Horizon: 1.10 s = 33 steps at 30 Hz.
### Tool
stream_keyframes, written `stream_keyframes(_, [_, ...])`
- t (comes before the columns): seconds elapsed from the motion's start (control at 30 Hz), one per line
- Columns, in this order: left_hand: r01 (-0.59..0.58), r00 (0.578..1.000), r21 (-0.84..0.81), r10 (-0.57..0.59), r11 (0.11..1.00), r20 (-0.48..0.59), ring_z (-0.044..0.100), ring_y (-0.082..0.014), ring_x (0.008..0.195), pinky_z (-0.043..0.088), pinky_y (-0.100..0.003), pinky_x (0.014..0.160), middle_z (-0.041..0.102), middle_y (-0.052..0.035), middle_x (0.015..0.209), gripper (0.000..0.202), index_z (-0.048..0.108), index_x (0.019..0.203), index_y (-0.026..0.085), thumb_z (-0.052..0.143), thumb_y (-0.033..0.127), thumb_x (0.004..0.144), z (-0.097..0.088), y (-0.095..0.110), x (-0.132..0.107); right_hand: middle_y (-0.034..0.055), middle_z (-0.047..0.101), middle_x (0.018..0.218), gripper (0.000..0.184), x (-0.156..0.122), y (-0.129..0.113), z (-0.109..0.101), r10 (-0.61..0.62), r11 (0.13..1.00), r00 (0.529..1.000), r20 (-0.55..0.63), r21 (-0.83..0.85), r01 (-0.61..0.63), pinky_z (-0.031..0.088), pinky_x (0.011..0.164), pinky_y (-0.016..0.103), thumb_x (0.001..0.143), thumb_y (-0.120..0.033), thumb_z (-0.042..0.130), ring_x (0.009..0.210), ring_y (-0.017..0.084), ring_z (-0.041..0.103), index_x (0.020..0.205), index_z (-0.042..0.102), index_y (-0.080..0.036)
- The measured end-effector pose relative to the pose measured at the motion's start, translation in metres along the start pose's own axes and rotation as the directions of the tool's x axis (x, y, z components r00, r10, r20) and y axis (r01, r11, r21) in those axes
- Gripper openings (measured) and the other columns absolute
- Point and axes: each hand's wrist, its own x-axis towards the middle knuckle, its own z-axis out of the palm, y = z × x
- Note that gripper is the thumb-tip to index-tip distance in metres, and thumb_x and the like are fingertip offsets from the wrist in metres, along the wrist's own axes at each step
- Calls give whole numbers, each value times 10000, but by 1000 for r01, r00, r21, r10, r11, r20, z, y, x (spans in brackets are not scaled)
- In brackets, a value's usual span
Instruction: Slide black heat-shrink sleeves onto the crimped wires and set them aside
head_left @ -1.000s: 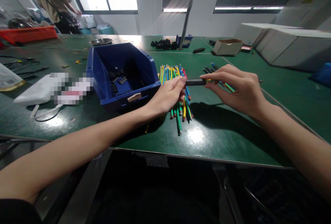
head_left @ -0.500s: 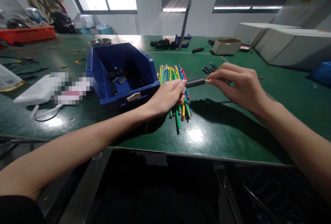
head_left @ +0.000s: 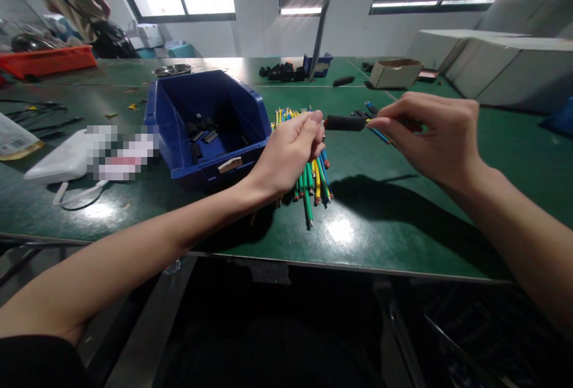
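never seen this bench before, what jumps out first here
Mid-frame, above the green table, the left hand pinches one end of a short black tube while the right hand pinches a thin wire at its other end. Under them lies a bundle of coloured wires; a blue bin stands to its left.

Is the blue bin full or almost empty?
Almost empty: the blue bin holds only a few black pieces on its floor, most of it bare.

A green bench (head_left: 134,197) carries a blue bin (head_left: 199,176) of black parts (head_left: 201,131), a cardboard box (head_left: 396,73) and a red tray (head_left: 47,59).
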Motion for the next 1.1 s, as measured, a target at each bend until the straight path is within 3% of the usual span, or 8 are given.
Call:
stream_keyframes(0.1, [-38, 998, 24, 40, 999, -58, 462, -87, 586, 372, -216, 540, 447, 18, 606, 396, 444, 659, 192, 448, 375, 1011, -1, 9, -5, 0, 584, 630, 334, 0, -2, -2, 3, 1000, 998, -69, -4, -4, 351, 530, 284, 900, -470, 654, 527, 106, 457, 712, 599, -200])
stream_keyframes(0.3, [-80, 996, 83, 82, 993, -26, 471, -110, 614, 390, -245, 579, 459, 7, 612, 403, 458, 652, 195, 489, 416, 988, -3, 1, -7, 7, 523, 614, 284, -6, 3, -7, -74, 992, 997, -2, -106, 73, 343, 554, 310, 924, -360, 639, 569, 136, 458, 692, 568, -212])
stream_keyframes(0.43, [-59, 998, 102, 59, 993, -5, 458, -107, 581, 376, -253, 573, 457, 18, 599, 415, 460, 668, 202, 474, 466, 987, -1, -8, -7, 69, 614, 833, 152, -8, 8, -6, -152, 980, 986, 62, -117, 158, 446, 670, 344, 979, -300, 525, 762, 194, 555, 956, 663, -241])
stream_keyframes(0.53, [-57, 998, 114, 57, 992, 9, 456, -104, 564, 368, -259, 570, 456, 23, 600, 435, 453, 671, 205, 467, 511, 980, -3, -14, -5, 74, 610, 915, 269, -9, 6, -6, -137, 986, 978, 159, -77, 150, 485, 722, 358, 1003, -277, 445, 815, 200, 565, 1177, 651, -282])
stream_keyframes(0.67, [-68, 996, 103, 62, 992, 60, 440, -90, 517, 350, -258, 537, 452, 33, 584, 445, 433, 680, 207, 453, 535, 980, -5, -20, -5, 74, 594, 933, 365, -10, 1, -4, -128, 989, 962, 242, -43, 142, 493, 729, 352, 1017, -274, 376, 816, 194, 560, 1284, 623, -304])
stream_keyframes(0.9, [-48, 994, 66, 41, 997, 104, 465, -94, 505, 379, -252, 525, 455, 32, 554, 457, 433, 674, 212, 448, 556, 974, 0, -15, -7, 57, 596, 897, 384, -10, -2, 2, -176, 979, 970, 169, -73, 191, 489, 706, 326, 1012, -261, 395, 788, 179, 569, 1333, 601, -306])
stream_keyframes(1.0, [-38, 996, 79, 31, 996, 89, 482, -98, 527, 411, -252, 555, 472, 24, 567, 456, 447, 674, 207, 453, 551, 974, 0, -10, -7, 64, 624, 881, 412, -11, 0, -1, -197, 968, 975, 101, -140, 209, 481, 715, 316, 997, -271, 481, 781, 177, 573, 1400, 540, -214])
stream_keyframes(1.1, [-75, 995, 94, 68, 993, 74, 495, -95, 541, 410, -243, 559, 477, 22, 589, 445, 469, 673, 197, 457, 515, 984, -1, -8, -7, 56, 650, 830, 303, -11, 6, -5, -186, 964, 978, 91, -174, 199, 446, 625, 285, 965, -294, 572, 704, 153, 581, 1226, 633, -153])
